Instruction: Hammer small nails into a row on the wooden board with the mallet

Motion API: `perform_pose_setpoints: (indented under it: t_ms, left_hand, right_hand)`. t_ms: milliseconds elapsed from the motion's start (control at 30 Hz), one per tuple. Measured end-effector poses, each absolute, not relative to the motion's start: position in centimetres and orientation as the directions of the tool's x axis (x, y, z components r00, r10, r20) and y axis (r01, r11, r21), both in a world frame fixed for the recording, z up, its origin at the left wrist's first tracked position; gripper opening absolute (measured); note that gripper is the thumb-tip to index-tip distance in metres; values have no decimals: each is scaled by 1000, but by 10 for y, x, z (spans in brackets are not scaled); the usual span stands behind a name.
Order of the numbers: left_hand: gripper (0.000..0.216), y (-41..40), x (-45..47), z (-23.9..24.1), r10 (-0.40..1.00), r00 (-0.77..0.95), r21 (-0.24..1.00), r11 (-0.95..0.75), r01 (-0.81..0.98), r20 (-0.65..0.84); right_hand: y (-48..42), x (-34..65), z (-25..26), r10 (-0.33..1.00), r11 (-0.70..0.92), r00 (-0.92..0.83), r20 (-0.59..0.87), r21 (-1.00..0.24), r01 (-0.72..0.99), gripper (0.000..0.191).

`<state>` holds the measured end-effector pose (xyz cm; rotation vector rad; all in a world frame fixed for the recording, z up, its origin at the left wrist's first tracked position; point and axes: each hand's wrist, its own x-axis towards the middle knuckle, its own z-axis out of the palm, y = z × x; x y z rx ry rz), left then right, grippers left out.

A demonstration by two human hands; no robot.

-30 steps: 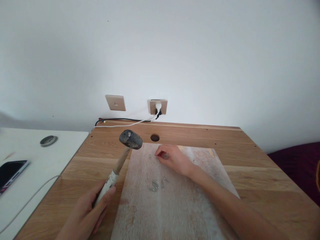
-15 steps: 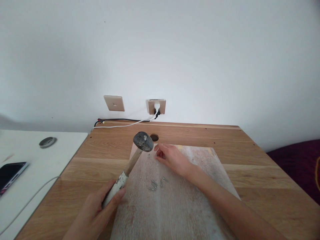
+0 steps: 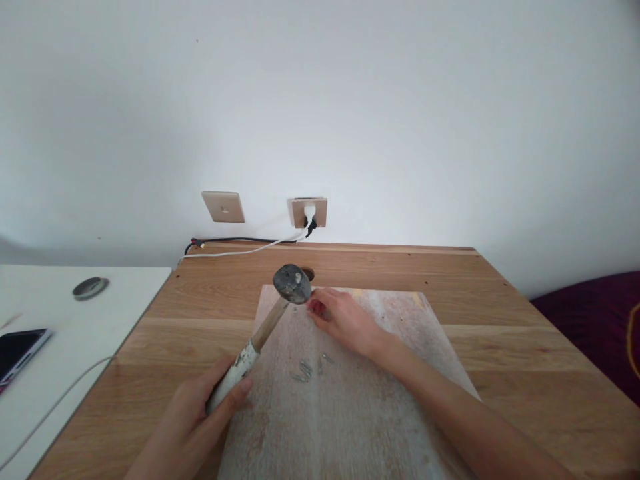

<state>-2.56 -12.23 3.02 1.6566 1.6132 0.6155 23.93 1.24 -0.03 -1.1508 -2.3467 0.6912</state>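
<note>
My left hand (image 3: 210,407) is wrapped round the white-painted grip of a mallet (image 3: 267,327) with a dark, scuffed head and a wooden handle. The mallet's head is raised beside the fingertips of my right hand (image 3: 340,317). That hand is closed in a pinch near the far edge of a whitish, worn board (image 3: 350,413); whatever sits between thumb and fingers is too hidden to name. Several small metal nails or pins (image 3: 306,369) lie loose on the board, nearer to me than the right hand.
The board lies on a wooden table (image 3: 170,343) against a white wall. Cables run along the back to a wall socket (image 3: 309,213). On the left, a white table (image 3: 43,293) holds a phone (image 3: 23,350) and a round grey lid-like object (image 3: 90,288). Dark purple fabric (image 3: 590,313) is at right.
The mallet's head has moved slightly right, closer to my right fingertips. My right hand stays pinched at the same spot on the board. The view has shifted a little.
</note>
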Motion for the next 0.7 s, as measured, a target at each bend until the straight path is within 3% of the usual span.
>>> perform_pose_setpoints:
  t_ms: [367, 567, 700]
  left_hand:
    - [42, -122, -24, 28, 985, 93, 778, 58, 625, -148]
    - [43, -118, -23, 30, 976, 137, 759, 41, 650, -170]
    - [42, -117, -23, 30, 972, 149, 714, 28, 699, -184]
  right_hand:
    - [13, 234, -1, 849, 487, -509, 142, -586, 648, 7]
    - [11, 257, 0, 864, 463, -482, 146, -607, 646, 41]
    - [-4, 280, 9, 861, 458, -495, 116, -602, 654, 32]
